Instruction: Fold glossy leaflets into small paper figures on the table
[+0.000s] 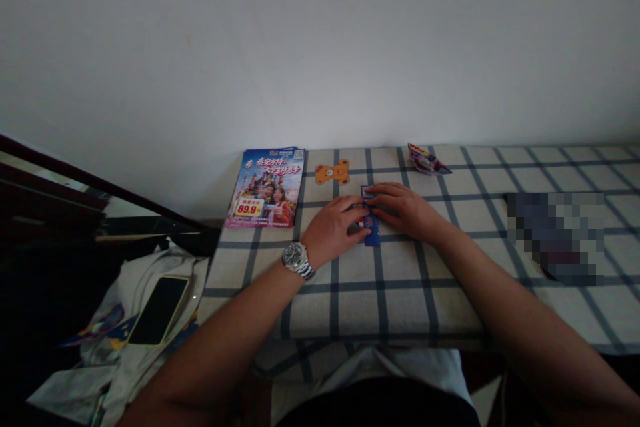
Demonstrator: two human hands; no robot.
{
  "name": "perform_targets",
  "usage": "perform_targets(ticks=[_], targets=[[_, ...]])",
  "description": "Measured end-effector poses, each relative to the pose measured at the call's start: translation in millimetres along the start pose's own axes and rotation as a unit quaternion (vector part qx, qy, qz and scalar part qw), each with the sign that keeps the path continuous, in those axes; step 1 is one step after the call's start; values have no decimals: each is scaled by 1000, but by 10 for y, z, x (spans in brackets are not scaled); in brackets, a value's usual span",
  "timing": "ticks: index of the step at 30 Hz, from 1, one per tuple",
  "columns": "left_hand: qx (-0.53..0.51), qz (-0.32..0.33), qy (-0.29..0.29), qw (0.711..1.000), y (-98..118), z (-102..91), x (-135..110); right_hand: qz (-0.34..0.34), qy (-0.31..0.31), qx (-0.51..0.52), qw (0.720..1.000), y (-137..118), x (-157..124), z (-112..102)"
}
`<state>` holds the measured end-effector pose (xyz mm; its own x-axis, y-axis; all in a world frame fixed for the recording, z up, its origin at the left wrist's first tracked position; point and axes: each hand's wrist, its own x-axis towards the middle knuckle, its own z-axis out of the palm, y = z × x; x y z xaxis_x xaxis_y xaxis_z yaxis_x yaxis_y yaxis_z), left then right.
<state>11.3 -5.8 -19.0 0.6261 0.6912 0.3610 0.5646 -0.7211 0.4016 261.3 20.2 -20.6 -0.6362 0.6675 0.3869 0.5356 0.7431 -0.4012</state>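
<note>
Between my two hands a small folded flyer [373, 237], mostly blue with printed patches, lies on the checked tablecloth. My left hand [330, 228], a silver watch [295, 257] at its wrist, grips the paper's left side with thumb and fingers. From the right, my right hand [407, 211] has its fingers curled over the upper part and pressed onto it. Both hands cover much of the paper, so its full folded shape is hidden. Just beyond my left hand is a flat orange bear cutout [332, 173].
A stack of printed flyers [265, 190] lies at the table's left. Near the wall stands a folded colourful paper piece [427, 159]. A blurred-out dark item [555, 237] lies at right. Left of the table, a phone [159, 310] rests on white cloth [113, 370].
</note>
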Motion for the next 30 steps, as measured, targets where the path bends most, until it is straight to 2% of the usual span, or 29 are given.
perform_targets(ticks=[30], targets=[[0, 4, -2, 1000, -10, -10, 11, 6, 2, 7, 1000, 3, -11, -7]])
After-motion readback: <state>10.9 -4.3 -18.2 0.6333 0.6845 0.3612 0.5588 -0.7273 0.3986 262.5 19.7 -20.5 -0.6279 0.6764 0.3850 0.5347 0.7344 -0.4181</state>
